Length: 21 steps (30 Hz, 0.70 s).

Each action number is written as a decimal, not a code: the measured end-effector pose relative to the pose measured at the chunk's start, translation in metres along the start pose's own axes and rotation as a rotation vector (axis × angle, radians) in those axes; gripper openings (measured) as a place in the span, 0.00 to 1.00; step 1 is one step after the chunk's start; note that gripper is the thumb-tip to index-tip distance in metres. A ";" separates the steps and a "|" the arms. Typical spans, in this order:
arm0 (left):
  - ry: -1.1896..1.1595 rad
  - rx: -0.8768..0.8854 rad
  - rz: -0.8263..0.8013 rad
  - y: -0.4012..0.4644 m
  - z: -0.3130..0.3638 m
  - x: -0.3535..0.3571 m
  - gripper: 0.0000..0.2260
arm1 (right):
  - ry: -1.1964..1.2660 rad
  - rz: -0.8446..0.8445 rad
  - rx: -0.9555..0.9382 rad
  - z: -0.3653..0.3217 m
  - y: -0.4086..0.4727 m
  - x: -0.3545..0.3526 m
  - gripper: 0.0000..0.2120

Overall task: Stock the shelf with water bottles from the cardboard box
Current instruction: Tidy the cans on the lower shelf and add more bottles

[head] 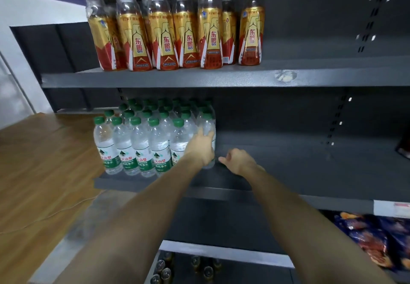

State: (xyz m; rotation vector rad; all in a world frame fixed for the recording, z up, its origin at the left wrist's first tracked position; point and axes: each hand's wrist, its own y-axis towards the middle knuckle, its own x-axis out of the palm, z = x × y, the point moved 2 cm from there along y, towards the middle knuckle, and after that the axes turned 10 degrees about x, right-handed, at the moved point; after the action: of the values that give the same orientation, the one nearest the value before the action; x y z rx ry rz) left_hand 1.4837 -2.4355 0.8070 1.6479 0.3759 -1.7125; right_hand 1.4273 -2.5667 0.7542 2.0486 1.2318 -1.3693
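Water bottle (208, 128): a clear plastic bottle with a green cap stood upright on the middle shelf (288, 168), at the right end of the group of bottles, with the left hand on it.
Left hand (201, 148): it reached in from below, its fingers wrapped round the bottle's body, grasping it low down.
Right hand (238, 160): it rested just to the right of that bottle, low over the shelf, holding nothing; the fingers were loosely curled and the thumb pointed left towards the bottle.
Other water bottles (142, 141): several rows of the same green-capped bottles with green and white labels stood packed together on the left part of the middle shelf, touching the grasped bottle.
Middle shelf: dark grey metal.
Upper shelf (221, 77): it carried a row of tall bottles with gold and red labels (188, 33) and clear caps.
Lower right: bags with blue and orange print (375, 239) lay under the middle shelf.
Bottom shelf: dark bottle tops (164, 270) showed, blurred.
Left side: a wood-patterned floor (44, 161).
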 end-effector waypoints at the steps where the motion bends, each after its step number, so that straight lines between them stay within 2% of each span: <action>1: 0.019 0.002 -0.021 -0.007 0.000 0.002 0.20 | 0.001 0.007 0.021 0.002 -0.008 0.001 0.17; 5: 0.080 0.056 -0.068 -0.037 0.003 0.014 0.17 | 0.045 0.078 0.073 0.018 -0.041 0.005 0.14; 11: 0.028 0.217 -0.124 -0.081 0.028 0.049 0.16 | 0.064 0.137 0.206 0.062 -0.106 0.023 0.13; 15: -0.047 0.310 -0.223 -0.110 0.060 0.084 0.14 | 0.064 0.121 0.312 0.101 -0.148 0.047 0.13; 21: -0.043 0.399 -0.335 -0.161 0.114 0.124 0.10 | 0.084 0.056 0.441 0.156 -0.205 0.082 0.09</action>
State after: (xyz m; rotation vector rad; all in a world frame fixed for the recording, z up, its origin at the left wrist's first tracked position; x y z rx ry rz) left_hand 1.3013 -2.4334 0.6615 1.9057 0.3161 -2.1792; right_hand 1.1844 -2.5296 0.6419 2.4328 0.9561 -1.6580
